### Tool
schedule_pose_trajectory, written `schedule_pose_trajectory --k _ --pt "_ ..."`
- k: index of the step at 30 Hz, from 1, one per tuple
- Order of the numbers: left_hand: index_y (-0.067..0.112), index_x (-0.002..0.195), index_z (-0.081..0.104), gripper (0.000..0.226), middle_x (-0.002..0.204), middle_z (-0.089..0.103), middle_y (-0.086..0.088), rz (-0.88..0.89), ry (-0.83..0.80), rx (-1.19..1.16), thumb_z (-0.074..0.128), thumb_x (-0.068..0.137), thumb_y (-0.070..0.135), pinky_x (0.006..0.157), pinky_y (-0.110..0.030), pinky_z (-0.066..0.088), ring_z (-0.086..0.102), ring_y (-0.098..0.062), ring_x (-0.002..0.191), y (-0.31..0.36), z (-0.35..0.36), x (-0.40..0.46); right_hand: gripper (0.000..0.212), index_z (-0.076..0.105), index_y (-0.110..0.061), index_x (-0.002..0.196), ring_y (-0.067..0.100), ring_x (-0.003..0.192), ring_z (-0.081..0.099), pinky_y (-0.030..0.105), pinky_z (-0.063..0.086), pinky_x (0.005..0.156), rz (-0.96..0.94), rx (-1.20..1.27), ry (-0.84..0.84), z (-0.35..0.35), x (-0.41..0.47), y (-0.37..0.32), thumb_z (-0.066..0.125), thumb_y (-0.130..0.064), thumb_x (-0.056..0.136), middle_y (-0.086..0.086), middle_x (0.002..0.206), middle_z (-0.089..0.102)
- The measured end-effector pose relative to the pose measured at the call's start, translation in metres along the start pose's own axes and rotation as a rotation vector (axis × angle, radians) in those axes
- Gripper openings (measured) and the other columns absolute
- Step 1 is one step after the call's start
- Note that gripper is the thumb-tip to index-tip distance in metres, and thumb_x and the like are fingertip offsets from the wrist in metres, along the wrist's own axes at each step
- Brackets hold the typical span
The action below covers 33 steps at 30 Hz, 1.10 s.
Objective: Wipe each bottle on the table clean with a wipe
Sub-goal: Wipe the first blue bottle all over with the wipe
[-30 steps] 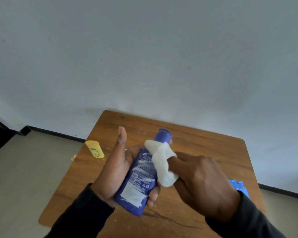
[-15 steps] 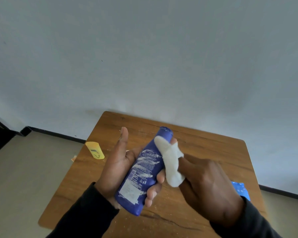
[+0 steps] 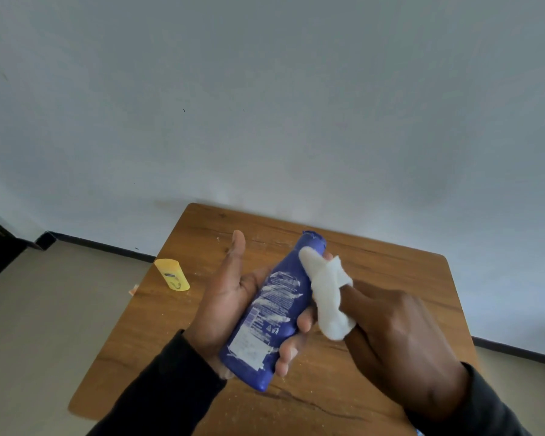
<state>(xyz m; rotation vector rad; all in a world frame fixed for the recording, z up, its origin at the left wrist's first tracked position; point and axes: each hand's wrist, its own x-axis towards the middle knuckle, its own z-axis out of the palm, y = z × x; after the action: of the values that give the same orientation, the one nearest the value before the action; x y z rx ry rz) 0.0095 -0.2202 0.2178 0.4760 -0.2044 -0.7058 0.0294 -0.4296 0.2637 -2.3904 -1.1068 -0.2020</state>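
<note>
A dark blue bottle (image 3: 274,313) with a white printed label lies tilted in my left hand (image 3: 224,297), cap end pointing away from me, held above the wooden table (image 3: 390,272). My left thumb sticks up and the fingers curl under the bottle. My right hand (image 3: 400,341) holds a white wipe (image 3: 328,294) wrapped over its fingers, pressed against the bottle's right side near the neck. A small yellow bottle (image 3: 172,274) lies on the table's left edge, untouched.
White specks and crumbs dot the tabletop. A dark crack runs along the near part of the wood. A grey wall with a black skirting stands behind the table, and beige floor lies to the left. Something blue peeks out under my right sleeve (image 3: 418,432).
The wipe has slid from the bottle's front face to its right side and up toward the neck. My left hand has turned the bottle slightly; the label now shows more.
</note>
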Motion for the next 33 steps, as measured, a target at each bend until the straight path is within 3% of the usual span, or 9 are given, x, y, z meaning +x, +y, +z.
schedule_pose_trajectory --k 3,7,11,14,19,22,26,31,33 --pt "0.011 0.143 0.050 0.104 0.091 0.066 -0.018 -0.008 0.003 0.021 0.006 0.086 0.086 0.059 -0.035 0.060 0.071 -0.024 0.068 0.000 0.000 0.000 0.008 0.051 -0.027 0.087 0.025 0.051 0.048 0.033 0.037 0.040 -0.061 0.019 -0.052 0.002 -0.005 -0.004 0.048 -0.021 0.083 -0.006 0.073 0.055" --pt "0.009 0.134 0.053 0.101 0.091 0.065 -0.018 -0.015 0.022 0.040 0.011 0.086 0.088 0.058 -0.035 0.058 0.070 -0.025 0.067 -0.001 0.001 0.002 0.009 0.049 -0.027 0.087 0.025 0.048 0.047 0.034 0.037 0.037 0.017 -0.034 -0.001 -0.006 -0.001 0.002 0.048 -0.021 0.081 -0.007 0.071 0.052" --pt "0.013 0.151 0.040 0.105 0.090 0.068 -0.016 -0.013 0.052 0.100 0.004 0.086 0.086 0.059 -0.035 0.058 0.070 -0.023 0.066 -0.001 0.001 0.000 0.013 0.050 -0.030 0.090 0.027 0.051 0.048 0.035 0.038 0.038 -0.072 -0.016 -0.075 0.000 -0.006 -0.005 0.049 -0.021 0.081 -0.006 0.073 0.054" --pt "0.008 0.140 0.048 0.103 0.092 0.064 -0.019 -0.010 0.072 0.094 0.012 0.086 0.088 0.057 -0.035 0.058 0.069 -0.026 0.065 -0.001 0.004 0.002 0.010 0.045 -0.029 0.086 0.029 0.047 0.048 0.037 0.038 0.036 0.029 -0.074 -0.001 -0.007 -0.001 0.001 0.046 -0.022 0.079 -0.006 0.069 0.052" --pt "0.013 0.154 0.036 0.105 0.086 0.071 -0.015 -0.001 0.132 0.188 0.005 0.085 0.087 0.056 -0.035 0.058 0.069 -0.023 0.063 -0.002 0.004 0.000 0.014 0.047 -0.030 0.089 0.029 0.049 0.047 0.035 0.038 0.037 -0.059 -0.035 -0.078 -0.002 -0.004 -0.007 0.046 -0.020 0.079 -0.005 0.071 0.054" --pt "0.011 0.148 0.042 0.103 0.090 0.066 -0.019 0.008 0.166 0.188 0.013 0.086 0.088 0.056 -0.035 0.056 0.067 -0.026 0.061 -0.003 0.006 0.002 0.010 0.048 -0.028 0.087 0.029 0.048 0.048 0.037 0.039 0.036 0.048 -0.077 -0.028 -0.006 -0.001 0.000 0.046 -0.022 0.079 -0.007 0.070 0.054" --pt "0.014 0.151 0.041 0.103 0.092 0.066 -0.015 0.008 0.205 0.224 0.010 0.085 0.087 0.056 -0.036 0.057 0.068 -0.026 0.063 -0.004 0.007 0.002 0.024 0.051 -0.031 0.098 0.030 0.052 0.052 0.036 0.041 0.038 -0.037 -0.038 -0.124 0.001 -0.005 -0.010 0.046 -0.021 0.077 -0.006 0.074 0.057" --pt "0.011 0.141 0.049 0.100 0.088 0.066 -0.018 0.024 0.247 0.256 0.014 0.086 0.087 0.056 -0.035 0.054 0.065 -0.027 0.059 -0.006 0.009 0.003 0.011 0.043 -0.030 0.087 0.029 0.047 0.048 0.033 0.036 0.036 0.075 -0.104 -0.023 -0.006 0.002 -0.004 0.044 -0.024 0.077 -0.007 0.068 0.053" --pt "0.012 0.144 0.048 0.101 0.088 0.067 -0.016 0.037 0.273 0.269 0.014 0.085 0.088 0.057 -0.035 0.055 0.066 -0.026 0.061 -0.007 0.009 0.003 0.014 0.044 -0.031 0.090 0.030 0.048 0.050 0.033 0.038 0.036 0.024 -0.091 -0.071 -0.002 -0.001 -0.009 0.045 -0.024 0.077 -0.006 0.070 0.055"
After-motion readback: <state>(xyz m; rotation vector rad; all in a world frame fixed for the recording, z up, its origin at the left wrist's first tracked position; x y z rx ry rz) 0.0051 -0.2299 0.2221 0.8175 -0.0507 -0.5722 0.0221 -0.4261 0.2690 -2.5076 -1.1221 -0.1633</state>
